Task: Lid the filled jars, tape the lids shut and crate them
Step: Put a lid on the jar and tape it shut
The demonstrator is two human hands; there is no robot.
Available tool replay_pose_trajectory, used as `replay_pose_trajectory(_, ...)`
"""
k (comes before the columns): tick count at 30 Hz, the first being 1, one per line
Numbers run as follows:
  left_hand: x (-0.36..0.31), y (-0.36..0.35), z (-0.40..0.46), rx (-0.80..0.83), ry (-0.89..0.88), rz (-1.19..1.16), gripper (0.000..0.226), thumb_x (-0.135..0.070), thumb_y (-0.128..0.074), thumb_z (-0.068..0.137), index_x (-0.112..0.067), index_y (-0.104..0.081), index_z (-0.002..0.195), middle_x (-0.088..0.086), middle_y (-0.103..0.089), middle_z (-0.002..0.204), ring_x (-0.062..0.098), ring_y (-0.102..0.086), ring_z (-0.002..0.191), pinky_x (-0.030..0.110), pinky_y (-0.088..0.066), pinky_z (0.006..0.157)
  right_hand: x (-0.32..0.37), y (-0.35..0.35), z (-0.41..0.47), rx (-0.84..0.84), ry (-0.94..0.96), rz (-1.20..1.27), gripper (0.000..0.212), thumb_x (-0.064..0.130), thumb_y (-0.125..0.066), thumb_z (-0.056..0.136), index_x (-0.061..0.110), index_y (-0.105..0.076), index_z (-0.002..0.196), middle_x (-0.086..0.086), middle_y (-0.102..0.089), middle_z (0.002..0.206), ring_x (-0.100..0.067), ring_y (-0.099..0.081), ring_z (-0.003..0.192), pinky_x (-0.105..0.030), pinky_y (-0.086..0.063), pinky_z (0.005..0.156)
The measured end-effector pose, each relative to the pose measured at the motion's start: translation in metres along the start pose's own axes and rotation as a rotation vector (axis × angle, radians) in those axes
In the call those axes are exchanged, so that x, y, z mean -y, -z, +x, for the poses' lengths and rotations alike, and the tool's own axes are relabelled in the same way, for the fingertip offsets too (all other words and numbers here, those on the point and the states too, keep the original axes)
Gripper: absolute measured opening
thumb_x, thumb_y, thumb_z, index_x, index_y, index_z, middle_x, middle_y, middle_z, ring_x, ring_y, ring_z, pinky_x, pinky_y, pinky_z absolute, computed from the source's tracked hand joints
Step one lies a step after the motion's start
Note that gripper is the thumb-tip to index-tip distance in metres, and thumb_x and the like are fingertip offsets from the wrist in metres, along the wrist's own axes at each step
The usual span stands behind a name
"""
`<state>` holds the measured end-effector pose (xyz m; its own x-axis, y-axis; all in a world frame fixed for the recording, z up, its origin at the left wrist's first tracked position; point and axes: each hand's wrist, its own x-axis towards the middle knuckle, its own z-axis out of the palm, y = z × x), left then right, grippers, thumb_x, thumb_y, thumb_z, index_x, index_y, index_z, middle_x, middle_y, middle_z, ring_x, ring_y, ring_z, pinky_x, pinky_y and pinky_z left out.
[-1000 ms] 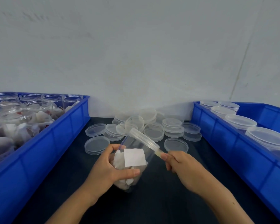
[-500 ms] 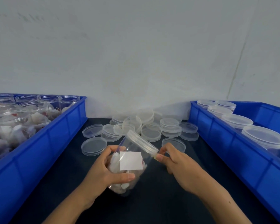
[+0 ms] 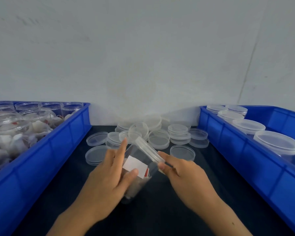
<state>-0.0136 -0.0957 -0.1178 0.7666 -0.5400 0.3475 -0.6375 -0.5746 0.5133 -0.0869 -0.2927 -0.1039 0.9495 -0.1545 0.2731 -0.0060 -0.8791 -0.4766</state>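
Head view shows you lidding: left hand [image 3: 107, 174] cradles the tilted jar [image 3: 140, 169], right hand [image 3: 182, 174] pinches the lid [image 3: 148, 149]; next, seat it squarely before taping.

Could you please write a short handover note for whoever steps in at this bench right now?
Left hand: holds the tilted jar by its body, thumb on the white label, fingers nearly straight.
Right hand: fingers pinch the rim of the lid sitting on the jar's mouth.
Left crate: filled jars, no lids.
Right crate: lidded jars.
Loose lids are piled on the dark table between the crates.
Done: lid placed on this jar; whether it is fully seated cannot be told.
Left: tape this lid, crate the jar, then the unlidded jars. No tape is in view.
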Motion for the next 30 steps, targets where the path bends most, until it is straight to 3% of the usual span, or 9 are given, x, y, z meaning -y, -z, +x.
replay_pose_trajectory(3, -0.012, -0.007, -0.001, -0.127, 0.041, -0.019, 0.106, -0.099, -0.035, 0.052, -0.048, -0.005, 0.14, -0.033, -0.029, 0.132, -0.007, -0.046, 0.109, 0.02, -0.034, 0.086, 0.012, -0.007, -0.006, -0.036, 0.001, -0.022, 0.048, 0.053, -0.032, 0.099, 0.045, -0.027, 0.146, 0.007, -0.062, 0.078, -0.013, -0.061, 0.084, -0.031, -0.05, 0.079)
replay_pose_trajectory(6, -0.014, -0.01, 0.001, -0.253, 0.068, 0.011, 0.117, -0.086, -0.064, 0.042, -0.045, -0.011, 0.138, -0.028, -0.038, 0.125, -0.005, -0.042, 0.102, 0.025, -0.041, 0.082, 0.022, -0.011, -0.011, -0.038, 0.062, -0.088, 0.05, 0.051, -0.027, 0.1, 0.043, -0.016, 0.149, 0.008, -0.048, 0.063, -0.014, -0.059, 0.072, -0.03, -0.047, 0.069)
replay_pose_trajectory(8, -0.014, -0.011, 0.004, -0.291, 0.103, -0.005, 0.125, -0.076, -0.075, 0.039, -0.037, -0.018, 0.143, -0.023, -0.032, 0.116, 0.0, -0.045, 0.106, 0.031, -0.043, 0.084, 0.025, -0.011, -0.013, -0.016, 0.095, -0.107, 0.05, 0.049, -0.024, 0.101, 0.045, -0.009, 0.149, 0.006, -0.047, 0.062, -0.014, -0.057, 0.066, -0.029, -0.046, 0.066)
replay_pose_trajectory(11, -0.016, -0.013, 0.0, -0.387, 0.064, 0.016, 0.112, -0.074, -0.073, 0.048, -0.041, -0.023, 0.142, -0.029, -0.026, 0.111, 0.001, -0.047, 0.096, 0.03, -0.044, 0.071, 0.026, -0.01, -0.012, 0.039, 0.093, -0.025, 0.05, 0.05, -0.023, 0.1, 0.048, -0.007, 0.148, 0.005, -0.053, 0.064, -0.011, -0.055, 0.063, -0.028, -0.049, 0.069)
replay_pose_trajectory(14, -0.016, -0.012, -0.004, -0.426, 0.058, 0.023, 0.108, -0.078, -0.066, 0.052, -0.045, -0.021, 0.144, -0.023, -0.049, 0.117, -0.001, -0.046, 0.094, 0.022, -0.039, 0.065, 0.022, -0.011, -0.009, 0.076, 0.011, 0.19, 0.05, 0.054, -0.034, 0.097, 0.048, -0.02, 0.145, 0.006, -0.06, 0.065, -0.008, -0.057, 0.064, -0.028, -0.05, 0.072)
replay_pose_trajectory(18, -0.015, -0.008, -0.002, -0.403, 0.11, -0.031, 0.104, -0.093, -0.054, 0.048, -0.052, -0.023, 0.139, -0.04, -0.043, 0.107, -0.012, -0.042, 0.084, 0.007, -0.029, 0.064, 0.011, -0.009, -0.006, 0.248, -0.067, 0.458, 0.055, 0.068, -0.038, 0.088, 0.041, -0.037, 0.136, 0.004, -0.053, 0.047, -0.003, -0.049, 0.046, -0.02, -0.04, 0.054)
replay_pose_trajectory(22, -0.01, -0.006, 0.003, -0.348, 0.149, -0.079, 0.103, -0.102, -0.043, 0.038, -0.054, -0.027, 0.128, -0.045, -0.037, 0.095, -0.008, -0.042, 0.085, 0.02, -0.036, 0.068, 0.009, -0.007, -0.004, 0.305, -0.037, 0.472, 0.055, 0.078, -0.034, 0.077, 0.039, -0.056, 0.109, 0.006, -0.05, 0.044, -0.003, -0.046, 0.043, -0.023, -0.04, 0.055)
replay_pose_trajectory(27, -0.006, -0.006, 0.006, -0.317, 0.127, -0.117, 0.095, -0.089, -0.057, 0.039, -0.053, -0.03, 0.123, -0.044, -0.043, 0.095, -0.022, -0.042, 0.085, 0.015, -0.038, 0.069, 0.002, -0.007, -0.002, 0.128, -0.014, 0.221, 0.041, 0.071, -0.038, 0.086, 0.053, -0.045, 0.123, 0.015, -0.053, 0.057, -0.002, -0.05, 0.055, -0.021, -0.039, 0.061)
replay_pose_trajectory(30, -0.005, -0.009, 0.008, -0.257, 0.143, -0.209, 0.087, -0.083, -0.062, 0.037, -0.049, -0.035, 0.112, -0.034, -0.053, 0.103, -0.008, -0.053, 0.097, 0.026, -0.048, 0.081, 0.001, -0.001, 0.001, 0.117, 0.021, 0.147, 0.044, 0.068, -0.038, 0.089, 0.069, -0.026, 0.131, 0.018, -0.051, 0.064, -0.001, -0.049, 0.065, -0.024, -0.044, 0.07)
